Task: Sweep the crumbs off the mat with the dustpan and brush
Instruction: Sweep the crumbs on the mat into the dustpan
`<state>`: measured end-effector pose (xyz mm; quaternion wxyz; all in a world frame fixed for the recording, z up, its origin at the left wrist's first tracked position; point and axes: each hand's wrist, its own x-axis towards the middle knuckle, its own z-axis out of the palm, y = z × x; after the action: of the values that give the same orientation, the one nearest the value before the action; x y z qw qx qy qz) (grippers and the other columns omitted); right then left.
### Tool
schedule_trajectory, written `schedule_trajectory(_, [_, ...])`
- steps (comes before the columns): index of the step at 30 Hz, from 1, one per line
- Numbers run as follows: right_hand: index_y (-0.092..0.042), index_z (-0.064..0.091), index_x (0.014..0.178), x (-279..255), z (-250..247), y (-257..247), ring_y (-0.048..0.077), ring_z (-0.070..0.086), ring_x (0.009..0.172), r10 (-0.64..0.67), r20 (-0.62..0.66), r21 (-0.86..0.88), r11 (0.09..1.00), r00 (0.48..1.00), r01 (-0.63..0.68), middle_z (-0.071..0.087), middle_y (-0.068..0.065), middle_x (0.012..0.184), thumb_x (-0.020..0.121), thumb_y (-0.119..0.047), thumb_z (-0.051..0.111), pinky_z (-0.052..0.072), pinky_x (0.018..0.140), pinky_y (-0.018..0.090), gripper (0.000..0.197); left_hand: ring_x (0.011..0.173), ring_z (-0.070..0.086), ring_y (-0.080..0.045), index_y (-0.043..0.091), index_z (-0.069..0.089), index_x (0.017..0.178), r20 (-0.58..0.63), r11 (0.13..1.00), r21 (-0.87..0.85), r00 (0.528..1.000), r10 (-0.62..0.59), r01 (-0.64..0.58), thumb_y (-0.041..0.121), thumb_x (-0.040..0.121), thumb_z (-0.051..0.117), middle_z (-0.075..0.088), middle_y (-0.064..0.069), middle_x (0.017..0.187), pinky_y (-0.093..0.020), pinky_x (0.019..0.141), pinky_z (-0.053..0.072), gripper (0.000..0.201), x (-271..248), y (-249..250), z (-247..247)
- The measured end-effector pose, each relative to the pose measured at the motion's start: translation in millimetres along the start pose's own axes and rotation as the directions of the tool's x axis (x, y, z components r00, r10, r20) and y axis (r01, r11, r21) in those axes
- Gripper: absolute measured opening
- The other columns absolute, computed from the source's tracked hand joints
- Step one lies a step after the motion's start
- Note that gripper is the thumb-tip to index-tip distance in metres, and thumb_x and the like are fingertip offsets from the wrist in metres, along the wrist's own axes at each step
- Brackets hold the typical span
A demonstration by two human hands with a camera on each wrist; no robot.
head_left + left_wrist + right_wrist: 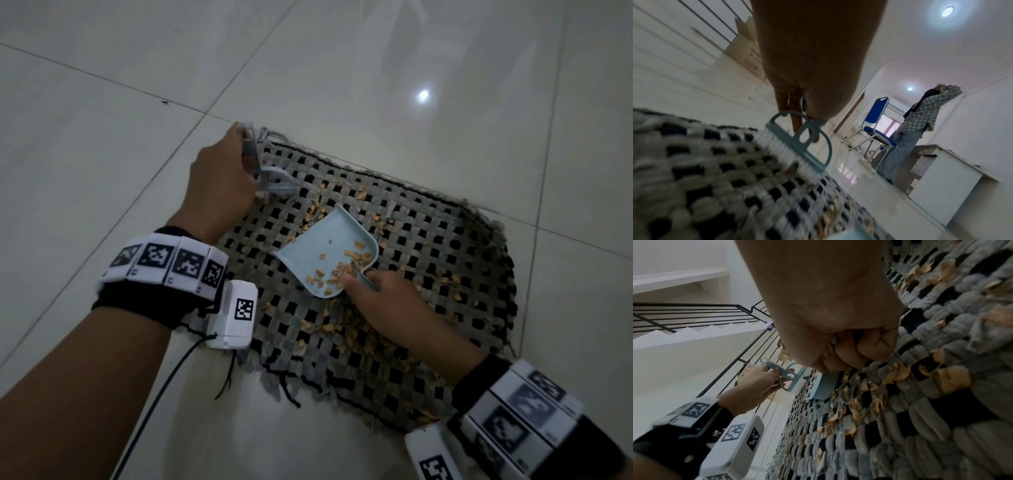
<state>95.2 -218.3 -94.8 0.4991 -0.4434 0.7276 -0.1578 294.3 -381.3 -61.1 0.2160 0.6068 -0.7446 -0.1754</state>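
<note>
Fingers [352, 284] grip one dustpan [329, 250]; one brush [270, 171].

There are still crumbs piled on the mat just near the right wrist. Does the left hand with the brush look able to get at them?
Probably yes. The left hand holds the brush at the mat's far-left corner; the crumbs lie uncovered, though the dustpan and right hand sit between.

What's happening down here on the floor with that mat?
A person is sweeping crumbs off a woven mat lying on a tiled floor. The left hand holds a small brush at the mat's far corner, while the right hand grips the handle of a light blue dustpan resting on the mat. Some crumbs are already in the pan, but many lie scattered around it.
</note>
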Motion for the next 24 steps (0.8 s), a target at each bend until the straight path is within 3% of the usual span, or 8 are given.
schedule_trajectory(4, [-0.008,0.070,0.100,1.4,1.1,0.4,0.013,0.046,0.048,-0.003,-0.005,-0.001,1.000,1.000,0.003,0.052,0.000,0.061,0.096,-0.054,0.049,0.034,0.046,0.021,0.050,0.083,0.053,-0.024,0.017,0.045,0.101,-0.016,0.999,-0.053,1.000,-0.003,0.002,-0.010,0.087,0.046,0.057,-0.005,0.096,-0.031,0.064,0.041,0.031,1.0,-5.8,-6.2])
schedule_trajectory(7, [-0.005,0.070,0.104,1.4,1.7,1.1,0.016,0.044,0.051,-0.001,-0.010,-0.005,1.000,1.000,0.001,0.051,0.004,0.063,0.096,-0.054,0.049,0.032,0.046,0.021,0.054,0.088,0.059,-0.014,0.017,0.052,0.103,-0.042,0.994,-0.100,0.998,0.043,-0.047,-0.015,0.084,0.046,0.063,0.004,0.100,-0.009,0.062,0.041,0.038,-5.3,-1.8,-1.2])
schedule_trajectory(11, [-0.006,0.070,0.104,-0.1,1.1,0.6,0.017,0.045,0.052,-0.003,-0.004,-0.001,1.000,1.000,0.003,0.053,0.003,0.064,0.096,-0.054,0.049,0.033,0.047,0.022,0.053,0.099,0.062,-0.023,0.023,0.053,0.105,0.095,0.994,-0.062,0.991,0.091,-0.086,-0.009,0.091,0.049,0.068,-0.004,0.111,-0.025,0.075,0.046,0.035,-10.5,-2.3,-0.5])
schedule_trajectory(13, [-0.004,0.070,0.104,0.1,1.5,0.3,0.018,0.045,0.053,-0.011,-0.008,-0.003,1.000,1.000,0.011,0.052,0.005,0.066,0.096,-0.054,0.049,0.032,0.048,0.023,0.055,0.096,0.057,-0.016,0.017,0.056,0.113,0.117,0.994,-0.101,0.992,0.056,-0.044,-0.011,0.092,0.046,0.063,0.002,0.109,-0.006,0.071,0.041,0.037,-11.0,-3.1,-6.7])
schedule_trajectory(15, [-0.003,0.069,0.106,-0.1,2.0,0.1,0.020,0.045,0.057,-0.020,-0.010,-0.001,1.000,1.000,0.020,0.053,0.009,0.068,0.096,-0.054,0.049,0.032,0.050,0.025,0.056,0.090,0.056,-0.013,0.019,0.054,0.106,0.020,0.992,-0.118,0.998,0.053,-0.050,-0.011,0.091,0.045,0.061,0.005,0.102,0.000,0.063,0.039,0.035,-12.4,-2.9,-11.0])
schedule_trajectory(17, [-0.004,0.069,0.107,-0.1,2.5,0.1,0.021,0.049,0.060,-0.020,-0.011,0.003,1.000,1.000,0.020,0.061,0.018,0.074,0.096,-0.054,0.049,0.036,0.053,0.027,0.055,0.086,0.061,-0.018,0.022,0.051,0.099,-0.093,0.990,-0.115,0.993,0.075,-0.085,-0.007,0.090,0.046,0.066,0.001,0.097,-0.015,0.066,0.046,0.031,-14.7,-3.2,-10.1])
schedule_trajectory(19, [-0.005,0.069,0.109,0.3,3.2,0.8,0.022,0.054,0.064,-0.018,-0.015,0.006,1.000,1.000,0.018,0.069,0.023,0.090,0.095,-0.055,0.050,0.039,0.057,0.030,0.055,0.076,0.060,-0.020,0.021,0.052,0.102,-0.131,0.994,-0.066,0.988,0.080,-0.089,-0.004,0.091,0.047,0.065,-0.001,0.090,-0.026,0.061,0.042,0.028,-19.4,-3.9,-5.8])
schedule_trajectory(24, [-0.008,0.071,0.105,-3.7,2.1,3.3,0.020,0.057,0.061,-0.012,-0.007,-0.016,1.000,1.000,0.012,0.067,0.012,0.077,0.095,-0.056,0.049,0.040,0.054,0.027,0.053,0.055,0.044,-0.007,0.016,0.050,0.116,-0.110,1.000,0.007,0.994,-0.001,0.002,0.006,0.098,0.045,0.050,0.005,0.070,-0.021,0.046,0.025,0.021,-30.7,0.2,-4.2])
